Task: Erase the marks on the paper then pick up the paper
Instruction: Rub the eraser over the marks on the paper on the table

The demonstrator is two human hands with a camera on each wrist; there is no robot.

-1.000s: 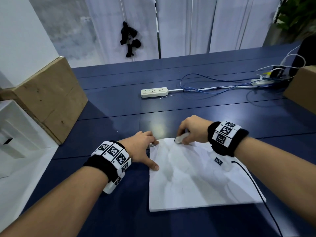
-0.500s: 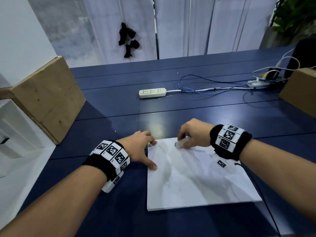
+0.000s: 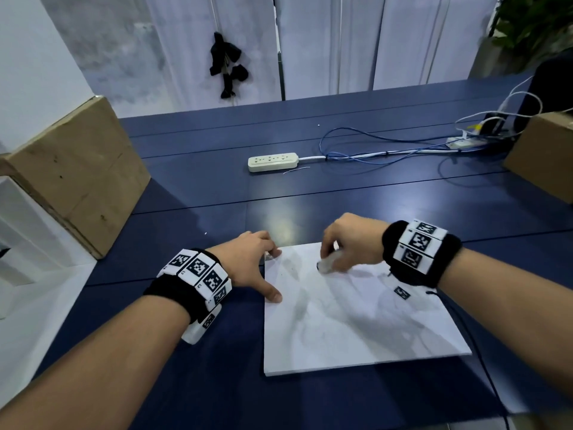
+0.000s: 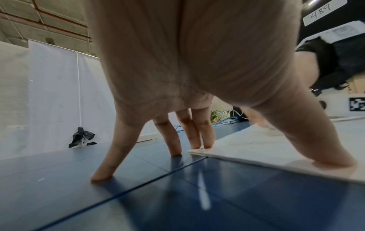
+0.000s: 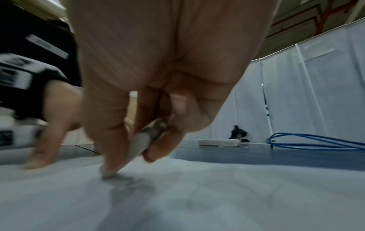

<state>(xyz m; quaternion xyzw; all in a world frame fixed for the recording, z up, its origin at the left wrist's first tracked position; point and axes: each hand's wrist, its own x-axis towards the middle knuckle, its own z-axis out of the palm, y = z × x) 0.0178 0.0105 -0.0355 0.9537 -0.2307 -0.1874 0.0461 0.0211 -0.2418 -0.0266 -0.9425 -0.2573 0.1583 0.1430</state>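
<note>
1. The head view looks forward and down from above the table (image 3: 217,187), taking in both forearms, the paper (image 3: 356,321) and the far curtain (image 3: 325,41).
2. The left wrist view sits low, just behind the left hand (image 4: 197,70), facing along its fingers (image 4: 106,168).
3. The right wrist view sits equally low, behind the right hand (image 5: 162,62).
4. All three share the paper, the power strip (image 3: 273,162) and the curtain.

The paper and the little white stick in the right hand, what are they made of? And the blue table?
The paper looks like thin matte sheets in a stack: soft wrinkles, layered edge. The white stick in the right hand seems a rubbery eraser with a greyed tip, though blur leaves that open. The table looks like smooth painted or laminated board: it mirrors the light.
</note>
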